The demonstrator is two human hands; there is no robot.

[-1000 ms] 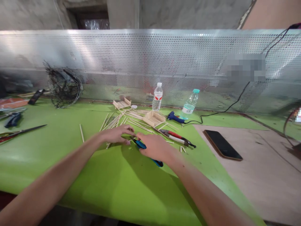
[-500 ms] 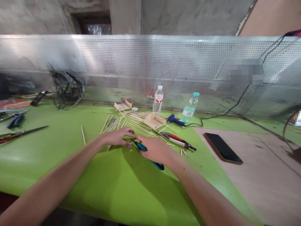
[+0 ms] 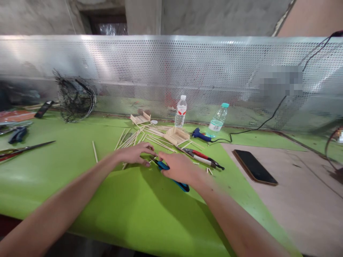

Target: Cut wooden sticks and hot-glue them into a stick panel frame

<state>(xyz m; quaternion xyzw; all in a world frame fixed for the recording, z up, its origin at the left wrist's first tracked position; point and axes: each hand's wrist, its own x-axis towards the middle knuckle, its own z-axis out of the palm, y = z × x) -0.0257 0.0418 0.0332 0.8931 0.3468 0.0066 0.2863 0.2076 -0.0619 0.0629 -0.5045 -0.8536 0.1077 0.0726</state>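
Right grip (image 3: 178, 167) clasps one blue-and-black hand tool (image 3: 162, 165); whether the left grip (image 3: 133, 154) beside it is closed, I cannot tell. Beyond the tool: two pale wooden-stick structures (image 3: 176, 137), two clear plastic bottles (image 3: 180, 113), labels illegible.

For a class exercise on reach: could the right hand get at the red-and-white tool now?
Probably, but the right hand grips a blue-handled tool it would likely set down first. The red-and-white tool lies close by, its handles uncovered.
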